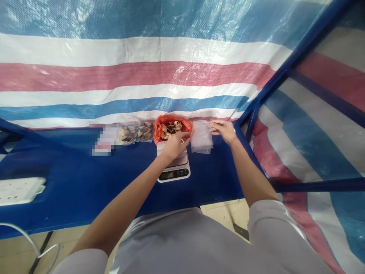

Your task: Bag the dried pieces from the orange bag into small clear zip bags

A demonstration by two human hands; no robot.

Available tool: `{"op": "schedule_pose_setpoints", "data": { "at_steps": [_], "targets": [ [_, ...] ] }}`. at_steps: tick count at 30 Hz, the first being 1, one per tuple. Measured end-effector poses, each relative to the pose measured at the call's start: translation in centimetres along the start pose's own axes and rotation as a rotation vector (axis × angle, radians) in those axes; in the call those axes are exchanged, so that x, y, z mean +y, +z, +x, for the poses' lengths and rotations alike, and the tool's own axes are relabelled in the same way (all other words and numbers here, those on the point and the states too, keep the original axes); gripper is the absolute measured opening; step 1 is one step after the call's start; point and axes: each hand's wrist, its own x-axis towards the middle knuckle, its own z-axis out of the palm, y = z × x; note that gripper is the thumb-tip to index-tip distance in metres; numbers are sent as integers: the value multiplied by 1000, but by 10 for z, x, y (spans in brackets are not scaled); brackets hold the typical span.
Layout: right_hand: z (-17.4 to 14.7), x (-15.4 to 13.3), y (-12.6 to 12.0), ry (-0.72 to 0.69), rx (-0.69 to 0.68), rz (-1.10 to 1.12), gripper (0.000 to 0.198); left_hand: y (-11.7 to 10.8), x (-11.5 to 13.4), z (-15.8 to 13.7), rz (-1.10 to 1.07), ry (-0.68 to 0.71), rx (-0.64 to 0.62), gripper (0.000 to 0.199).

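My left hand reaches over a white digital kitchen scale, its curved fingers a little apart beside a red plastic bag. Brownish dried slices or shells fill that opened bag, which stands behind the scale. Several flat clear plastic bags lie right of it, close to my left fingertips. Over at their upper right corner, my right hand pinches the edge of a clear plastic bag between thumb and fingers. The scale's display looks dark, and my left hand hides part of its plate.
Two filled clear packets sit left of the red bag, beside a pixelated patch. A white power strip lies at the left of the blue table. Striped sheeting hangs behind, with blue frame bars at right.
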Motion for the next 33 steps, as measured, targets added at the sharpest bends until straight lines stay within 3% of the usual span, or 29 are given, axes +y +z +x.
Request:
{"op": "schedule_pose_setpoints", "data": {
  "at_steps": [5, 13, 25, 33],
  "targets": [
    [24, -5, -13, 66, -26, -40, 32, 26, 8, 2, 219, 315, -60, 25],
    [49, 2, -18, 91, -81, -146, 21, 52, 9, 11, 503, 496, -281, 24],
    [63, 18, 9, -66, -82, -356, 19, 54, 6, 10, 657, 393, -312, 24],
    [53, 14, 16, -226, 23, -978, 23, 61, 10, 7, 699, 332, -351, 25]
  ]
}}
